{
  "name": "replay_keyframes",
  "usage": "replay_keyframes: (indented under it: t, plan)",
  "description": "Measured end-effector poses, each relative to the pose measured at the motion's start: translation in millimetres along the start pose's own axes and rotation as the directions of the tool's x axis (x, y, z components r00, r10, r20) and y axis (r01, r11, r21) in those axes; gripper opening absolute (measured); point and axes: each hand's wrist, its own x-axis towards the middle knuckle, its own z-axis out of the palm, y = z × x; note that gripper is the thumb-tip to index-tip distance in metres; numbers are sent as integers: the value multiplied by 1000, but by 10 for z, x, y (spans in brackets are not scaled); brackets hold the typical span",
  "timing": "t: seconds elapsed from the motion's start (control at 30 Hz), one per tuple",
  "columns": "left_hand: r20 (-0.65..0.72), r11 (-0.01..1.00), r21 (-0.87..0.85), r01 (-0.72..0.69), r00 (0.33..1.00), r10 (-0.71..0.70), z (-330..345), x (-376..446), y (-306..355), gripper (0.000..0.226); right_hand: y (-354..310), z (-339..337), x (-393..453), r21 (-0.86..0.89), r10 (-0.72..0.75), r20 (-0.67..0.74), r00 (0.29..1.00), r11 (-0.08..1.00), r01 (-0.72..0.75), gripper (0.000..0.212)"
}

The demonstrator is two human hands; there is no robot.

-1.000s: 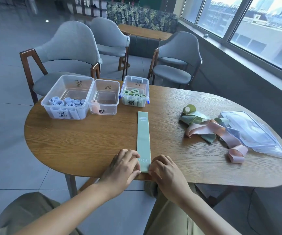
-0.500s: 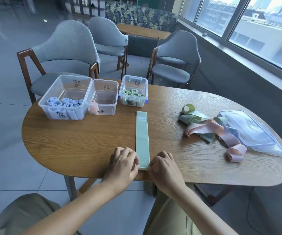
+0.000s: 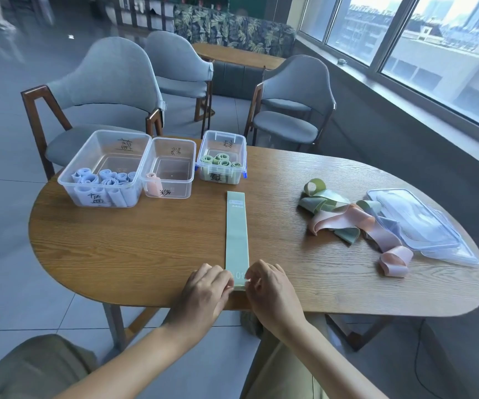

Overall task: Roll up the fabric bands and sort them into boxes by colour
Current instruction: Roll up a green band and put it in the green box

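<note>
A light green fabric band point(image 3: 236, 231) lies flat and straight on the wooden table point(image 3: 134, 249), running away from me. My left hand point(image 3: 205, 292) and my right hand point(image 3: 270, 289) pinch its near end from either side at the table's front edge. Three clear boxes stand at the far left: a large one point(image 3: 88, 168) holding several blue rolls, a middle one point(image 3: 172, 156) with one pink roll point(image 3: 153, 182), and a small one point(image 3: 222, 142) with several green rolls. A loose heap of green, pink and blue bands point(image 3: 353, 223) lies to the right.
Clear plastic lids point(image 3: 422, 226) are stacked at the table's right edge, touching the heap. Grey chairs point(image 3: 108, 90) stand behind the table at the left and at the back right point(image 3: 295, 90). Windows run along the right wall.
Both hands have stayed at the band's near end, with fingertips drawn in closer onto its edge. The band and boxes have not moved.
</note>
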Motion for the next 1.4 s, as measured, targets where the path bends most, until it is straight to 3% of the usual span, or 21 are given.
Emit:
replay_keyframes:
  t: [0.43, 0.7, 0.9, 1.2, 1.4]
  plan:
    - [-18, 987, -30, 160, 987, -161, 54, 66, 4, 13, 63, 15, -103, -60, -158, -29, 987, 986, 156, 5]
    - [48, 952, -30, 305, 952, -303, 34, 183, -6, 11, 40, 42, -7, 23, 39, 11, 999, 999, -39, 10]
    - [-3, 920, -58, 388, 921, -389, 71, 248, 27, 15, -1, 32, 109, 81, 187, 56, 981, 978, -191, 6]
    - [-36, 979, -36, 202, 979, -203, 76, 216, 1, 19, -74, 77, 140, 233, 291, 3, 957, 930, -283, 7]
    - [-24, 996, 0, 88, 996, -88, 35, 95, -81, 16, -91, 120, 168, 224, 316, -64, 947, 929, -295, 7]
